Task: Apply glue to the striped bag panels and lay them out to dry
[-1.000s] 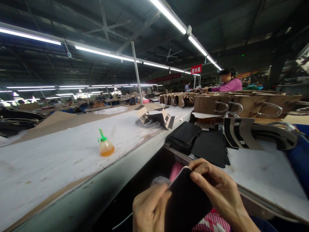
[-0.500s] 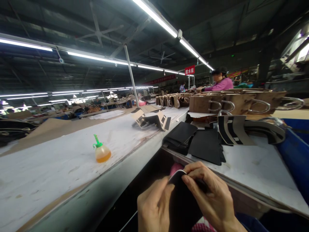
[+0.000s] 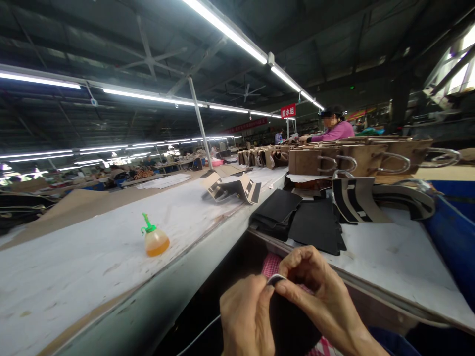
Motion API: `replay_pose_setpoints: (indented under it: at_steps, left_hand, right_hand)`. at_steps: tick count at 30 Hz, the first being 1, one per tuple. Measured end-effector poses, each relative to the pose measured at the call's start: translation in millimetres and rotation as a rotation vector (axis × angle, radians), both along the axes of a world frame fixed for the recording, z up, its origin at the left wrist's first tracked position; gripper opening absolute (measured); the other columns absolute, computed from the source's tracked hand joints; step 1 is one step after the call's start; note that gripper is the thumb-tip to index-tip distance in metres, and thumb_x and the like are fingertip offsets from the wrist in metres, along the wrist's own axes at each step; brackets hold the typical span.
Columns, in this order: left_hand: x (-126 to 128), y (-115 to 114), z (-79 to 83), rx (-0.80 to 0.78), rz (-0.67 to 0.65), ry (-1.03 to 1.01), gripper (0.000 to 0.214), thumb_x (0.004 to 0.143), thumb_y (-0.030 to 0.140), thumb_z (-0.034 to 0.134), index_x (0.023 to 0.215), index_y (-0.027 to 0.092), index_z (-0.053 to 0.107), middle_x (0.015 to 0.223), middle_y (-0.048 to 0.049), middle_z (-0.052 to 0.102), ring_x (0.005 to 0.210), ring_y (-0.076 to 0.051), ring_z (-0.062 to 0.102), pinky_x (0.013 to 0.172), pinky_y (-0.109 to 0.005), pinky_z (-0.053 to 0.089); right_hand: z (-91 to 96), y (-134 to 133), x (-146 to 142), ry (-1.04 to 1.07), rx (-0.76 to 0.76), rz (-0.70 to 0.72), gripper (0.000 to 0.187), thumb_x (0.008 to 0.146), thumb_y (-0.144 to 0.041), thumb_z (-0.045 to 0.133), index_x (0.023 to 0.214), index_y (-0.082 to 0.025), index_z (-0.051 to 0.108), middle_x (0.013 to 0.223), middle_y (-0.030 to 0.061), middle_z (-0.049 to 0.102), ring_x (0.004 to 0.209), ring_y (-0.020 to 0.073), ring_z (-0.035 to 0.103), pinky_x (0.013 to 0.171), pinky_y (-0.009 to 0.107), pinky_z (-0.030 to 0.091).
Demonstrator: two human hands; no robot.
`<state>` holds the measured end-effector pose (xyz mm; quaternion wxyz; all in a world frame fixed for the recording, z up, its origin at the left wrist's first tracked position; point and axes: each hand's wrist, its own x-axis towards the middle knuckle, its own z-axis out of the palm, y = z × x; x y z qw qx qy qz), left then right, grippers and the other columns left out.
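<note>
Low in the head view, a black sheet piece (image 3: pixel 287 316) with a curved, pale edge hangs between my two hands. My left hand (image 3: pixel 247 311) is closed on the left side of that edge, thumb against the dark face. My right hand (image 3: pixel 322 291) pinches the edge from the right, its index finger arched and thumb underneath. The lower part of the piece blends into the dark space below. Just beyond my hands, several black flat panels (image 3: pixel 315 222) lie stacked on the right-hand table.
A bottle with a green spout and amber liquid (image 3: pixel 156 242) stands on the long white table (image 3: pixel 92 267). Curved beige-and-black pieces (image 3: pixel 354 198) rest near brown bags with wrapped handles (image 3: pixel 308 160). A blue bin (image 3: pixel 451 222) borders the right. A co-worker in pink (image 3: pixel 339 131) is behind the bags.
My hands have shifted slightly, and the black piece's edge sits lower, with less of its curve showing. My right index finger arches more. The view has moved slightly.
</note>
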<state>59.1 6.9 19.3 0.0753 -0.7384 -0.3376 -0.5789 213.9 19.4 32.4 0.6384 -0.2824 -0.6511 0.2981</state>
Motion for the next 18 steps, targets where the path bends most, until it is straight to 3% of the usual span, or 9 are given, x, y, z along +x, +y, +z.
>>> replay_pose_setpoints:
  at_steps: [2,4,6,9,11,13,14,16,18]
  left_hand:
    - [-3.8,5.9,-1.4,0.023,-0.052,0.064,0.020,0.094,0.003,0.049,0.097,0.021,0.059,0.066,0.0027,0.059,0.055,-0.011,0.059,0.059,-0.023,0.045]
    - [-7.4,11.7,-2.5,0.025,-0.107,0.118,0.021,0.094,0.002,0.049,0.093,0.021,0.057,0.068,0.0024,0.059,0.057,-0.012,0.058,0.060,-0.023,0.043]
    - [-10.9,16.5,-3.6,-0.001,-0.154,0.114,0.021,0.093,0.002,0.050,0.086,0.022,0.054,0.066,0.0028,0.057,0.057,-0.012,0.055,0.059,-0.025,0.040]
    - [-14.8,22.3,-5.6,-0.092,-0.285,-0.028,0.024,0.095,0.007,0.054,0.075,0.021,0.053,0.062,0.0042,0.051,0.056,-0.011,0.047,0.058,-0.027,0.033]
    - [-14.5,27.1,-6.1,-0.133,-0.391,-0.143,0.033,0.100,0.016,0.050,0.067,0.021,0.048,0.059,0.0040,0.045,0.055,-0.011,0.043,0.058,-0.028,0.031]
    - [-11.7,33.0,-4.1,-0.116,-0.501,-0.237,0.048,0.105,0.035,0.041,0.059,0.020,0.037,0.052,0.0042,0.035,0.049,-0.011,0.038,0.055,-0.029,0.030]
    - [-10.1,35.6,-1.8,-0.101,-0.567,-0.281,0.056,0.105,0.048,0.036,0.056,0.021,0.030,0.047,0.0047,0.029,0.045,-0.010,0.034,0.052,-0.029,0.031]
    - [-9.6,37.6,5.6,-0.102,-0.700,-0.340,0.068,0.101,0.067,0.030,0.051,0.021,0.026,0.039,0.0054,0.023,0.036,-0.009,0.030,0.047,-0.028,0.034]
    - [-16.1,31.9,14.2,-0.156,-0.779,-0.354,0.072,0.097,0.074,0.032,0.048,0.021,0.041,0.036,0.0032,0.039,0.037,-0.012,0.045,0.049,-0.027,0.045]
  right_hand:
    - [5.3,-2.7,5.9,-0.230,0.034,0.001,0.019,0.095,-0.037,0.067,0.084,-0.024,0.060,0.073,-0.0030,0.064,0.063,0.0105,0.057,0.059,0.021,0.046]
    - [10.2,-5.0,10.4,-0.380,0.027,-0.009,0.028,0.099,-0.038,0.058,0.077,-0.022,0.059,0.070,-0.0023,0.061,0.063,0.0108,0.054,0.059,0.023,0.042]
    - [13.6,-4.1,12.7,-0.392,-0.073,0.019,0.039,0.100,-0.044,0.055,0.068,-0.021,0.053,0.063,-0.0031,0.054,0.058,0.0107,0.048,0.054,0.024,0.037]
    - [16.0,5.9,12.1,-0.324,-0.243,0.252,0.047,0.102,-0.054,0.046,0.068,-0.021,0.052,0.060,-0.0026,0.054,0.055,0.0119,0.050,0.053,0.024,0.042]
    - [15.8,16.7,8.8,-0.334,-0.179,0.349,0.042,0.104,-0.052,0.043,0.088,-0.020,0.065,0.087,0.0044,0.070,0.079,0.0171,0.066,0.076,0.029,0.053]
    - [13.4,27.8,3.2,-0.414,-0.012,0.368,0.040,0.102,-0.054,0.049,0.115,-0.022,0.067,0.127,0.0114,0.067,0.120,0.0249,0.061,0.106,0.039,0.046]
    - [11.3,32.7,0.0,-0.457,0.047,0.374,0.042,0.100,-0.056,0.052,0.120,-0.023,0.067,0.134,0.0120,0.064,0.128,0.0273,0.055,0.112,0.042,0.041]
    - [6.2,40.3,-4.7,-0.509,0.056,0.400,0.041,0.095,-0.061,0.058,0.107,-0.023,0.069,0.119,0.0103,0.069,0.118,0.0280,0.060,0.105,0.039,0.045]
    - [1.9,45.2,-4.8,-0.506,-0.008,0.407,0.039,0.093,-0.061,0.061,0.089,-0.023,0.067,0.091,0.0047,0.068,0.089,0.0219,0.063,0.082,0.033,0.050]
